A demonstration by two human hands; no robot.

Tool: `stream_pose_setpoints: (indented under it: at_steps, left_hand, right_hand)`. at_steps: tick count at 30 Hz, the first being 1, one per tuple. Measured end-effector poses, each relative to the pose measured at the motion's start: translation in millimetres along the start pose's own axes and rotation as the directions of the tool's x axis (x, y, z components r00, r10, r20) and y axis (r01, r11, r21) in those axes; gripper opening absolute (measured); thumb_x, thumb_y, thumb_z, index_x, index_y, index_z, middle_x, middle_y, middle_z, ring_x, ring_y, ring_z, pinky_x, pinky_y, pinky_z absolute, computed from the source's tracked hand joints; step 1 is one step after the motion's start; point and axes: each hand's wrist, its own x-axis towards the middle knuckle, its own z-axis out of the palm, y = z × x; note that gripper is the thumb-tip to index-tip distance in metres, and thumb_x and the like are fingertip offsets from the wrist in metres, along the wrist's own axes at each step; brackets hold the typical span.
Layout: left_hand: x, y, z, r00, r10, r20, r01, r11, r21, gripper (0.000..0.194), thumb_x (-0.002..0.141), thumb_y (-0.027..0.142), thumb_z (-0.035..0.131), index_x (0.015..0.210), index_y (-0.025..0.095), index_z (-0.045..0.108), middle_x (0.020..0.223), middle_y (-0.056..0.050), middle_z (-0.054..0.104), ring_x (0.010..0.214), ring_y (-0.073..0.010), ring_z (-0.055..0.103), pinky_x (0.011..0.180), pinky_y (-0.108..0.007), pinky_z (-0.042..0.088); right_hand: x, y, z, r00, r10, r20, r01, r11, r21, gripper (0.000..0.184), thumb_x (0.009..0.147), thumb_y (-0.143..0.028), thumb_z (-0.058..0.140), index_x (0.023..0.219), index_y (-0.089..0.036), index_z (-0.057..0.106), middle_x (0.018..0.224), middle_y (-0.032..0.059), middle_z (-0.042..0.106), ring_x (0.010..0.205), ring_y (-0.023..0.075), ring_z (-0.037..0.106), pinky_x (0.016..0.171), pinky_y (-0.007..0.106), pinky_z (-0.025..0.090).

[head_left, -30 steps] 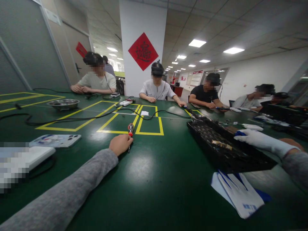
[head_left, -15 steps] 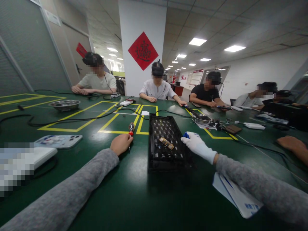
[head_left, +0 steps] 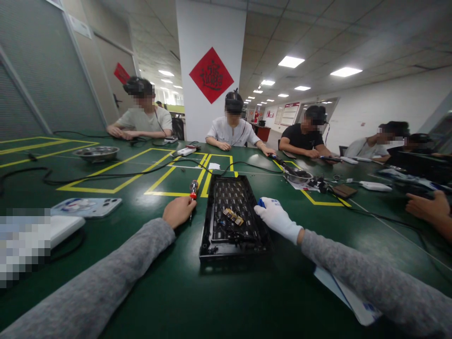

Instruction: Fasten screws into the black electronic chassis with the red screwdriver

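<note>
My bare left hand point(head_left: 179, 212) is closed around a screwdriver point(head_left: 193, 188) with a clear and red handle. Its thin shaft points down toward me beside the table surface. To its right lies a black plastic case point(head_left: 208, 230) with rows of round sockets. A small gold and white part point(head_left: 233, 217), perhaps a circuit piece, rests loose inside, with dark bits near the close end. In a white glove, my right hand point(head_left: 278, 219) grips the case's right rim with its fingertips. Something blue shows at those fingertips; whether it is glove print or an object is unclear.
A phone point(head_left: 86, 207) and a pale device lie at the left. Metal bowls point(head_left: 97, 154) stand farther off, with black cables point(head_left: 141, 173) across the green table. A blue and white packet point(head_left: 348, 296) sits under my right forearm. Co-workers sit around the table.
The black case has shifted left and toward me, turning slightly, and my right hand has moved left with it. My left hand stays in place with the screwdriver.
</note>
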Motion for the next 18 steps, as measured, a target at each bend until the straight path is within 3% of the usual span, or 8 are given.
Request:
stream_pose_setpoints:
  at_steps: [4,8,10,11,12,14,16,18]
  left_hand:
    - [0.5,0.0,0.9,1.000,-0.003,0.004,0.003,1.000,-0.021,0.042,0.083,0.044,0.030,0.074,0.019,0.062,0.082,-0.007,0.066,0.073,-0.0186,0.059,0.056,-0.024,0.034]
    - [2.0,-1.1,2.6,1.000,-0.002,0.003,0.002,1.000,-0.023,0.042,0.083,0.045,0.030,0.073,0.019,0.061,0.081,-0.006,0.066,0.073,-0.0184,0.059,0.057,-0.024,0.034]
    - [2.9,-2.3,3.6,1.000,0.009,-0.002,-0.009,1.000,-0.026,0.042,0.083,0.045,0.030,0.071,0.019,0.061,0.079,-0.006,0.065,0.072,-0.0185,0.058,0.056,-0.024,0.033]
    - [3.3,-3.0,4.1,1.000,0.016,-0.006,-0.016,0.999,-0.028,0.042,0.083,0.045,0.030,0.071,0.019,0.061,0.079,-0.006,0.065,0.072,-0.0186,0.058,0.056,-0.025,0.033]
    - [3.6,-3.6,4.7,1.000,0.019,-0.009,-0.019,0.999,-0.031,0.042,0.083,0.045,0.030,0.071,0.019,0.061,0.079,-0.006,0.065,0.072,-0.0187,0.058,0.057,-0.025,0.033]
    - [3.8,-4.6,5.7,1.000,0.022,-0.016,-0.023,0.999,-0.034,0.041,0.083,0.045,0.030,0.071,0.019,0.061,0.079,-0.006,0.065,0.072,-0.0186,0.058,0.057,-0.025,0.033]
    - [3.6,-4.7,6.1,1.000,0.017,-0.014,-0.017,0.999,-0.033,0.041,0.083,0.045,0.031,0.072,0.019,0.061,0.080,-0.006,0.065,0.072,-0.0183,0.058,0.057,-0.025,0.034]
    - [3.3,-3.9,5.8,1.000,0.010,-0.007,-0.010,1.000,-0.027,0.040,0.083,0.045,0.031,0.072,0.019,0.061,0.080,-0.006,0.065,0.073,-0.0182,0.059,0.057,-0.024,0.034]
  right_hand:
    - [1.7,3.7,2.1,1.000,0.021,0.020,-0.020,0.999,-0.025,0.023,0.081,-0.035,0.042,0.072,-0.017,0.052,0.068,0.0041,0.053,0.061,0.0136,0.044,0.058,0.025,0.032]
    - [2.9,-1.3,-10.2,1.000,0.025,0.010,-0.024,0.998,-0.060,0.028,0.077,-0.043,0.050,0.080,-0.016,0.058,0.073,0.0055,0.057,0.064,0.0155,0.048,0.059,0.026,0.034]
    - [2.2,-9.8,-21.6,0.995,-0.091,-0.043,0.089,0.994,-0.060,0.031,0.075,-0.044,0.053,0.090,-0.017,0.060,0.085,0.0066,0.058,0.074,0.0173,0.051,0.066,0.028,0.036]
    - [1.3,-15.0,-27.4,0.976,-0.214,-0.038,0.213,0.976,-0.034,0.029,0.076,-0.042,0.054,0.093,-0.019,0.061,0.090,0.0060,0.058,0.079,0.0171,0.052,0.070,0.028,0.037]
    - [0.1,-20.4,-32.8,0.932,-0.360,0.028,0.360,0.933,0.021,0.025,0.077,-0.039,0.055,0.093,-0.021,0.063,0.090,0.0044,0.058,0.080,0.0157,0.052,0.072,0.026,0.037]
    - [-3.0,-30.5,-41.4,0.769,-0.606,0.202,0.587,0.795,0.150,0.019,0.078,-0.032,0.057,0.091,-0.022,0.066,0.088,0.0018,0.059,0.080,0.0133,0.053,0.074,0.024,0.039]
    - [-6.2,-38.2,-46.5,0.634,-0.701,0.327,0.682,0.706,0.192,0.016,0.076,-0.028,0.060,0.087,-0.023,0.069,0.086,0.0011,0.060,0.080,0.0130,0.053,0.074,0.023,0.039]
    - [-8.2,-43.1,-48.5,0.592,-0.706,0.389,0.719,0.680,0.141,0.015,0.075,-0.028,0.062,0.087,-0.023,0.070,0.090,0.0021,0.060,0.082,0.0143,0.054,0.073,0.024,0.040]
